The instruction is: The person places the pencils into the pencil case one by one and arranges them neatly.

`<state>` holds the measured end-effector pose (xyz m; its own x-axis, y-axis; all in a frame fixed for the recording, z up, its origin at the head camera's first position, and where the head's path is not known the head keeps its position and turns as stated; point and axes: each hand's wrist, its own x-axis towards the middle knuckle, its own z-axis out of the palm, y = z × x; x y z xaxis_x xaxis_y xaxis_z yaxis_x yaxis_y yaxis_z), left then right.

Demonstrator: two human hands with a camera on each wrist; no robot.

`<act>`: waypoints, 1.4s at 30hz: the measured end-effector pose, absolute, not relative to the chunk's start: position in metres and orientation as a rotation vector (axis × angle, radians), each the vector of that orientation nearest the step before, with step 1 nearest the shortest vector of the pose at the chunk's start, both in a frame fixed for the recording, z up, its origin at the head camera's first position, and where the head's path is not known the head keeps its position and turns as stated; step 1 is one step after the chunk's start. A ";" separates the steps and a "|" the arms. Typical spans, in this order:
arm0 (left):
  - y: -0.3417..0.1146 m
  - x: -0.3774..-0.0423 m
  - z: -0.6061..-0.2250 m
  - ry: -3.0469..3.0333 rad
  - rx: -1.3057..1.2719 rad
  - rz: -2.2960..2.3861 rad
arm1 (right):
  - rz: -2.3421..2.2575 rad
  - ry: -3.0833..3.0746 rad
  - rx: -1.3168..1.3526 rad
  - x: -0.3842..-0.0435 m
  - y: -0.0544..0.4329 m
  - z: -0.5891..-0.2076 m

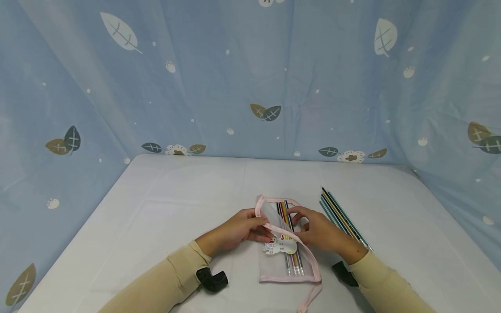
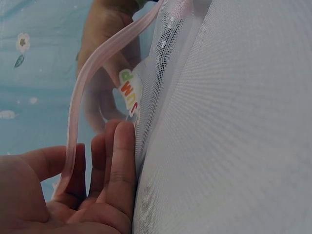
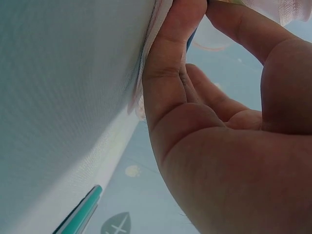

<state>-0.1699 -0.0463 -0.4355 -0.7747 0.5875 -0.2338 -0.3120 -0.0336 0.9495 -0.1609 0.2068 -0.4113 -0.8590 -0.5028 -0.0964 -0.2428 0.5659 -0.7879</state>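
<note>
A see-through mesh pouch [image 1: 270, 267] with pink edging lies on the table, its upper edge lifted. My left hand [image 1: 244, 228] holds that pink edging [image 2: 75, 112] between thumb and fingers, and its fingertips are by the mesh. Several pencils [image 1: 284, 211] lie lengthwise in the pouch, seen partly through the mesh, under a label [image 1: 283, 245] with coloured letters. At the pouch's right side, my right hand [image 1: 318, 230] has curled fingers among the pencils. Thumb and forefinger meet by a dark blue pencil [image 3: 191, 40] in the right wrist view; most of it is hidden.
More pencils [image 1: 344, 217], teal, black and yellowish, lie in a slanting bundle right of the right hand. A pink strap [image 1: 312, 298] trails from the pouch toward the front. Behind the white table [image 1: 188, 187] hangs a blue leaf-patterned curtain [image 1: 219, 78].
</note>
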 end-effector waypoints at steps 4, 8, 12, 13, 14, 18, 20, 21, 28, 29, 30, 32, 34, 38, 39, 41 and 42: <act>-0.046 -0.169 -0.436 1.624 0.286 1.881 | -1.182 2.508 -0.600 -0.161 0.206 -0.412; -0.045 -0.168 -0.437 1.621 0.287 1.890 | -1.176 2.518 -0.598 -0.161 0.206 -0.413; -0.045 -0.168 -0.437 1.616 0.292 1.895 | -1.159 2.540 -0.609 -0.160 0.207 -0.413; -0.045 -0.168 -0.438 1.615 0.292 1.896 | -1.151 2.548 -0.614 -0.160 0.207 -0.413; -0.045 -0.168 -0.439 1.614 0.292 1.897 | -1.144 2.555 -0.620 -0.160 0.207 -0.414; -0.044 -0.168 -0.440 1.617 0.294 1.898 | -1.136 2.556 -0.639 -0.159 0.208 -0.415; -0.044 -0.168 -0.440 1.620 0.300 1.893 | -1.151 2.539 -0.636 -0.158 0.209 -0.414; -0.044 -0.167 -0.440 1.621 0.301 1.891 | -1.160 2.533 -0.634 -0.158 0.209 -0.414; -0.044 -0.166 -0.440 1.634 0.288 1.893 | -1.165 2.690 -0.623 -0.159 0.212 -0.409; -0.044 -0.166 -0.440 1.637 0.287 1.891 | -1.155 2.728 -0.627 -0.160 0.212 -0.408; -0.044 -0.166 -0.440 1.636 0.287 1.890 | -1.137 2.771 -0.627 -0.160 0.213 -0.407; -0.044 -0.166 -0.440 1.633 0.291 1.886 | -1.120 2.843 -0.616 -0.161 0.216 -0.406; -0.045 -0.166 -0.440 1.631 0.296 1.886 | -1.117 2.899 -0.596 -0.162 0.219 -0.403; -0.045 -0.166 -0.440 1.638 0.304 1.882 | -1.141 2.956 -0.573 -0.164 0.226 -0.398; -0.045 -0.166 -0.440 1.641 0.305 1.882 | -1.145 2.968 -0.572 -0.165 0.228 -0.396; -0.046 -0.166 -0.440 1.645 0.307 1.881 | -1.150 2.988 -0.567 -0.166 0.231 -0.395; -0.046 -0.166 -0.439 1.646 0.308 1.881 | -1.153 2.997 -0.564 -0.167 0.233 -0.394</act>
